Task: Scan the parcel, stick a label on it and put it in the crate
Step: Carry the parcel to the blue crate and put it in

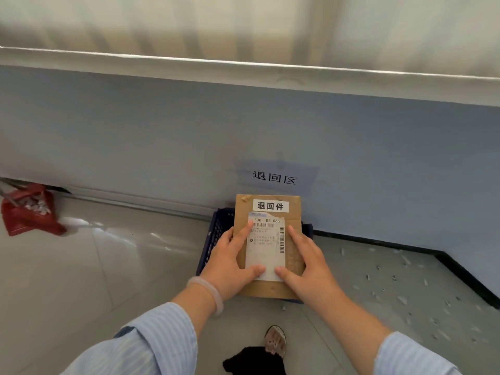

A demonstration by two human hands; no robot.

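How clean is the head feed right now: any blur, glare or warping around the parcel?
Head view: the parcel and both labels read sharp; the red dustpan at left is motion-smeared; window glare streaks the floor tiles; the wide lens bends the sill and wall line.

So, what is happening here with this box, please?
A person holds a flat brown cardboard parcel in both hands, the left hand and right hand each with a grip on one side. It is just above a dark blue plastic crate on the floor by the wall. A white label with black characters is already stuck on top, so the parcel seems about to go in.
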